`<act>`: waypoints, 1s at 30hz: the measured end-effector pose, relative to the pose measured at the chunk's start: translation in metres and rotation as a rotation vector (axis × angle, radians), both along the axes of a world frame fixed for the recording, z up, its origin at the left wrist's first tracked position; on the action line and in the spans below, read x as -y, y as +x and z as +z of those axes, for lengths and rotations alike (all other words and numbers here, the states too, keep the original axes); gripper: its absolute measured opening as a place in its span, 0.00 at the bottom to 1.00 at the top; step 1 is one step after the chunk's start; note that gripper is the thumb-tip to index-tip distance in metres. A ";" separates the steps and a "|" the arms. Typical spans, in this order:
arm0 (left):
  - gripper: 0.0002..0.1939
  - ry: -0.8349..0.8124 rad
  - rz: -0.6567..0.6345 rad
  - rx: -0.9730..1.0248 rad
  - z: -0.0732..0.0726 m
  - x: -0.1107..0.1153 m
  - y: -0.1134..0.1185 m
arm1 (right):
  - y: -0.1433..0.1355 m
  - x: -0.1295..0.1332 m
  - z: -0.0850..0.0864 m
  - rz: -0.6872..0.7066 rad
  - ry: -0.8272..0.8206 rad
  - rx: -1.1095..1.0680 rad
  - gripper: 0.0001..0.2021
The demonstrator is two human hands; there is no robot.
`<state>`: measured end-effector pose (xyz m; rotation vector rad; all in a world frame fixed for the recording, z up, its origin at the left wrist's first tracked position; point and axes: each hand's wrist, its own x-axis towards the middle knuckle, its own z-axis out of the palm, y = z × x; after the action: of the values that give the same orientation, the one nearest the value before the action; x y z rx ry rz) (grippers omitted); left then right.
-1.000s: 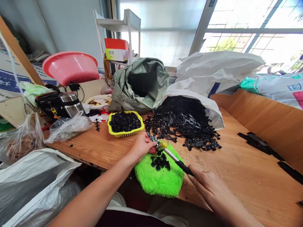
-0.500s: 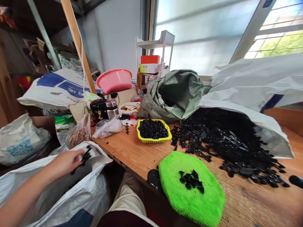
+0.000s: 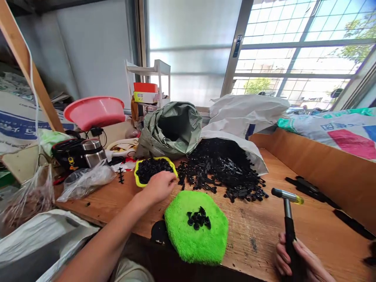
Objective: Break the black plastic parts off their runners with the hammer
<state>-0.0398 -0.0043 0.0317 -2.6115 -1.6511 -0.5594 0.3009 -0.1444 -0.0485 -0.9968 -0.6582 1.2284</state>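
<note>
My left hand (image 3: 160, 186) reaches over the front right edge of the yellow basket (image 3: 138, 181), near the heap of black parts (image 3: 223, 164). Its fingers are bent together, and anything between them is hidden. At the lower right my right hand (image 3: 293, 256) grips the black handle of a small hammer (image 3: 289, 227), its metal head raised with a yellow tip on the right. Between the hands lies a green fluffy pad (image 3: 195, 248) bearing several black pieces (image 3: 199, 219). More small black pieces fill the basket.
Behind the basket stands an open grey-green sack (image 3: 170, 129), with a white sack (image 3: 255, 152) around the heap. A clear plastic bag (image 3: 88, 182), a steel flask (image 3: 94, 152) and a pink basin (image 3: 95, 111) are at left. Black strips (image 3: 313, 190) lie by the right-hand board.
The view has turned right. My left hand has moved from the white bag at lower left to the yellow basket, and the black parts it held no longer show. My right hand and hammer have come into view.
</note>
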 end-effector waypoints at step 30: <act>0.12 -0.156 0.211 0.818 -0.034 0.012 -0.005 | 0.003 0.001 -0.005 0.023 -0.092 0.024 0.08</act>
<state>-0.0451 -0.0158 -0.0022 -2.3841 -2.1782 -1.7048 0.3042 -0.1457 -0.0536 -1.0839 -0.6380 1.2785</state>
